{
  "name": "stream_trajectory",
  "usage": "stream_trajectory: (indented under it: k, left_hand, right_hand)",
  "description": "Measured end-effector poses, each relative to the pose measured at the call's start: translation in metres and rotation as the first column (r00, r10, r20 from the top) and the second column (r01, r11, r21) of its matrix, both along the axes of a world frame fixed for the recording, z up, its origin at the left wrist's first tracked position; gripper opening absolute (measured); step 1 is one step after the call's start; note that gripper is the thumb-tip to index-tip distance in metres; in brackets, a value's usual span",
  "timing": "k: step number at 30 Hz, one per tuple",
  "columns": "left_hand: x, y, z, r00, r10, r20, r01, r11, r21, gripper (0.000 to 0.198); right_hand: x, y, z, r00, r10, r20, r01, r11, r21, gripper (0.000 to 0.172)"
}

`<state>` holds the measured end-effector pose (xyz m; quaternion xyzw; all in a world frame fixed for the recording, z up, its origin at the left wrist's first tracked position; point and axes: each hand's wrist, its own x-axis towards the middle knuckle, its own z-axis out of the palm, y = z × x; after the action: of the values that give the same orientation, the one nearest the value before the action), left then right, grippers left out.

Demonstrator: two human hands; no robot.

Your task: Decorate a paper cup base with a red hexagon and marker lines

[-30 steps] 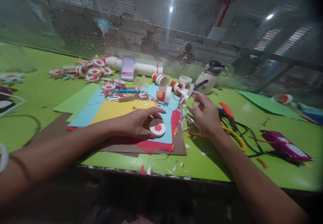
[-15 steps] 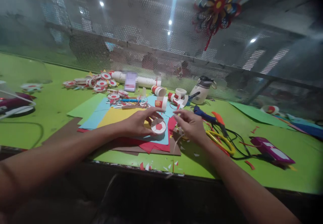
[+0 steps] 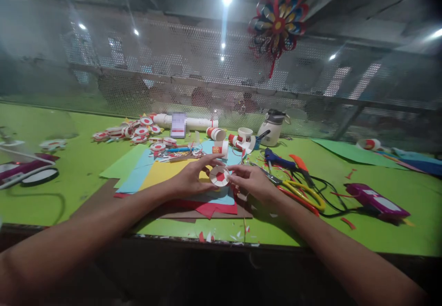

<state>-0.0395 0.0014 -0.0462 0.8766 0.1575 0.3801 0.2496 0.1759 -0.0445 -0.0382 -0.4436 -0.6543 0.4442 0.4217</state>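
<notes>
In the head view, the left hand (image 3: 189, 177) has its thumb and fingers clamped around the rim of a small white disc (image 3: 220, 176) with a red centre. The disc is raised in front of the body, its patterned face towards the camera, over the blue sheet (image 3: 216, 197) and yellow sheet (image 3: 165, 171) stacked on the desk (image 3: 373, 237). The right hand (image 3: 253, 181) comes in from the other side, fingertips at the disc's right edge; whether its grip is pinched on the disc or on some small piece there, I cannot tell.

To do this edge work well, I would let the left hand carry the disc by its rim alone, so the face stays clear and the paper is not creased. The right fingertips should press lightly and squarely, since a thin paper edge would probably bend under a hard push. Bringing the forearms down onto the desk would likely steady both hands. The scissors (image 3: 304, 194) lie close by the right forearm, so a wide sweep that way could knock them.
</notes>
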Motion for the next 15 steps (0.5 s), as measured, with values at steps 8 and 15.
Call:
stream_trajectory:
  k: [8, 15]
  left_hand:
    - [-0.0008, 0.0033, -0.0015, 0.996, 0.063, -0.065, -0.071, 0.988, -0.134, 0.06]
    - [0.0016, 0.0066, -0.0063, 0.994, 0.074, -0.082, -0.086, 0.983, -0.163, 0.058]
  right_hand:
    - [-0.0015, 0.0016, -0.0015, 0.991, -0.031, -0.127, 0.023, 0.998, -0.064, 0.029]
    - [0.0003, 0.0026, -0.0052, 0.986, -0.029, -0.162, 0.013, 0.995, -0.099, 0.028]
